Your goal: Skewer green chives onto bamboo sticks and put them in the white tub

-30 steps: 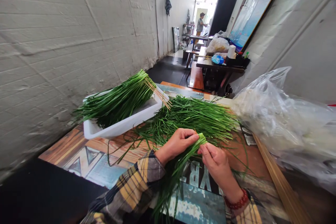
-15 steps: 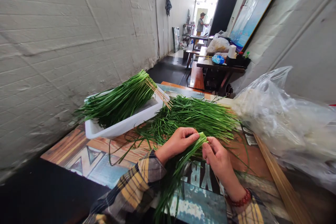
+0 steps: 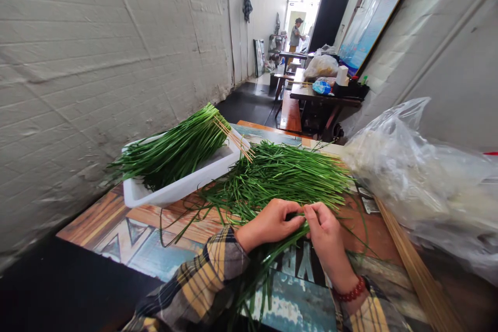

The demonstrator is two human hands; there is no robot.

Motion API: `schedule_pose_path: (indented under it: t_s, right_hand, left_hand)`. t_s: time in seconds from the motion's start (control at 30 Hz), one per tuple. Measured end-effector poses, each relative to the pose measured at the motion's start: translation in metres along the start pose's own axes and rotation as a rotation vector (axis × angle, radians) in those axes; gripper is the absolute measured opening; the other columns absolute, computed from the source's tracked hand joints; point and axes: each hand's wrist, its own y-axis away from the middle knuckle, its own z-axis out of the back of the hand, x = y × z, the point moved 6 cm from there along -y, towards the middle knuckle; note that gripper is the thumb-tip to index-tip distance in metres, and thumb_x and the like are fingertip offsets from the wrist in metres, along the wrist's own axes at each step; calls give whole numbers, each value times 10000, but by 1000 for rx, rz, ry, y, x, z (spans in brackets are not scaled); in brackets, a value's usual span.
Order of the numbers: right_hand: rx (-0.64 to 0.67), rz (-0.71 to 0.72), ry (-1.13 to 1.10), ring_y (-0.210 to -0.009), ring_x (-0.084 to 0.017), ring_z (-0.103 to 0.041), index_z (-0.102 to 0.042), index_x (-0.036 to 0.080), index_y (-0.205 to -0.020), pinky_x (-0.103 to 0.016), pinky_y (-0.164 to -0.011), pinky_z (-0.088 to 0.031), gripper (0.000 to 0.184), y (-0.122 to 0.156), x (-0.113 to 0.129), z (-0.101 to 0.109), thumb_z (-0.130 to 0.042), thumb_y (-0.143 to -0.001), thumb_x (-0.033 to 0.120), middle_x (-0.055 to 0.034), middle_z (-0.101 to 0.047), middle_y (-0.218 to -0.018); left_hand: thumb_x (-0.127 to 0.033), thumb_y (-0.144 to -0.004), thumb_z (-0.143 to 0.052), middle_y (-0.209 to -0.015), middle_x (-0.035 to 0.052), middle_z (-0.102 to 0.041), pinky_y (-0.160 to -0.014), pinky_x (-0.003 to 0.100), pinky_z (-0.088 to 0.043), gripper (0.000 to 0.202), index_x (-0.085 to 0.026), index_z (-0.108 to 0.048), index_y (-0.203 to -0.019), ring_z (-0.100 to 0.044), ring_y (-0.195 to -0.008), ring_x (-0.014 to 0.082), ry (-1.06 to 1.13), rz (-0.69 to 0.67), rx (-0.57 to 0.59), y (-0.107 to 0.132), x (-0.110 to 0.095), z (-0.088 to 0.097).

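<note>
A small bunch of garlic chives droops over the front edge of the table, leaves downward. My left hand is closed around its upper end. Close against it, my right hand, with a red bead bracelet at the wrist, is pinched at the cut ends; the fingers hide what they hold. Just behind both hands lies a loose pile of garlic chives. At the left, a white plastic tray bears a thick row of chives, with several thin wooden skewers sticking out of their cut ends.
Bare wooden skewers lie in a long bundle along the table's right side. Behind them bulges a clear plastic bag. A white wall runs along the left. Farther back stand another table and a person.
My hands have moved slightly down and closer together. The cut ends, visible between them before, are now mostly covered by my fingers. The view has shifted a little.
</note>
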Motion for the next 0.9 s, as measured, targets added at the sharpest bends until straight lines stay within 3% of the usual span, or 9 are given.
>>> schedule_pose_path:
  t_s: [0.2,0.37,0.53,0.73,0.9]
  right_hand:
    - [-90,51,28,-524,-149,-511,-543,204,-772,-251,-471,-420,366,-1,1,5,-476,-872,550,13,-532,-615]
    - [-31,-75,-142,-502,-126,-461,-545,202,-807,-235,-440,-398,350,0,-2,0,-540,-833,551,35,-487,-627]
    - [69,-221,-379,-480,-93,-327,-483,215,-769,-209,-418,-299,336,0,-14,-12,-584,-823,531,71,-387,-598]
    - [-82,-15,-201,-559,-107,-323,-487,204,-714,-229,-524,-319,323,-1,-12,-4,-549,-864,483,58,-382,-624]
    - [-70,26,-124,-560,-118,-356,-492,204,-707,-234,-525,-320,322,-1,-8,-4,-522,-873,479,52,-410,-614]
  left_hand:
    - [-286,-857,-500,-761,31,-678,-616,189,-380,286,-98,-709,-914,-527,-654,110,-5,13,-4,1,2,5]
    - [-308,-876,-476,-618,-2,-578,-538,179,-326,315,-102,-673,-741,-456,-584,88,-31,38,-16,0,4,9]
    - [-305,-874,-471,-568,-31,-488,-522,171,-294,323,-106,-620,-667,-394,-564,73,-48,54,-46,0,3,12]
    - [-293,-862,-485,-552,-40,-462,-526,176,-295,319,-105,-602,-632,-378,-559,70,6,55,-54,0,3,12]
    - [-326,-864,-488,-622,-17,-542,-567,184,-341,314,-93,-643,-721,-429,-601,83,115,77,-33,-2,4,12]
